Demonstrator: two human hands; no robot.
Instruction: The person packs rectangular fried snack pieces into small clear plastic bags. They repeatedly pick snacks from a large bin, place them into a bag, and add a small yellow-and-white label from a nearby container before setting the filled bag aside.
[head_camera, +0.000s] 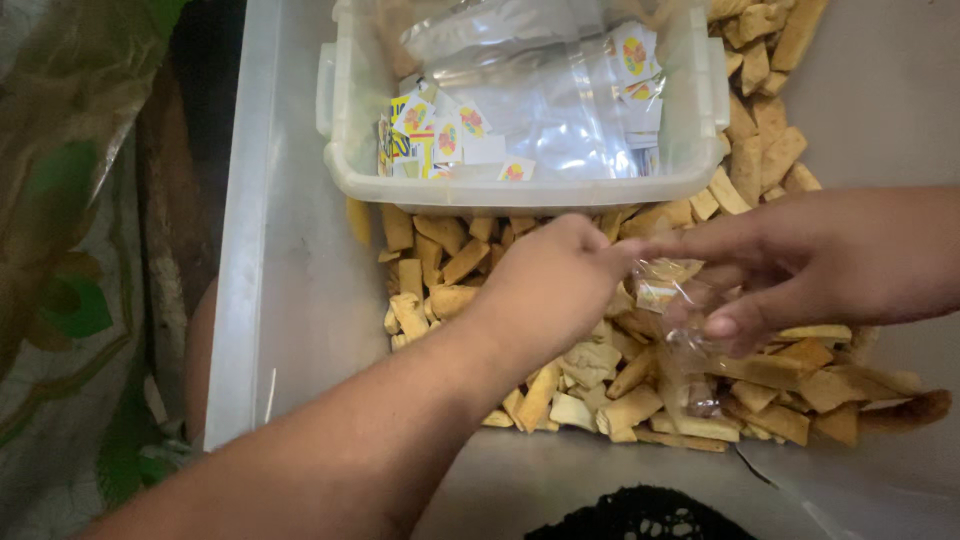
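A small clear plastic bag (682, 318) hung between the two hands, just above a heap of tan, oblong fried snack pieces (590, 370) that lay spread over a grey metal tray (300, 300). The bag was crumpled and see-through, with a few pieces showing inside it near its top edge.

The left hand (555, 280) came in from the lower left, knuckles up, its fingers curled down and bunched together at the bag's mouth. The fingertips themselves were hidden under the hand, so whether they pinched a snack piece or the bag's rim could not be told.

The right hand (790, 265) reached in from the right edge. Its forefinger stretched out leftward to meet the left hand at the bag's opening, and its thumb (745, 318) pressed in below, so that the plastic was caught between thumb and fingers. The other fingers were loosely bent behind the bag.

Beyond the heap, touching its far edge, stood a translucent plastic tub (345, 110) that held empty clear bags and small printed paper labels (440, 135) in yellow, white and orange. A patterned cloth (70, 250) lay to the left of the tray.
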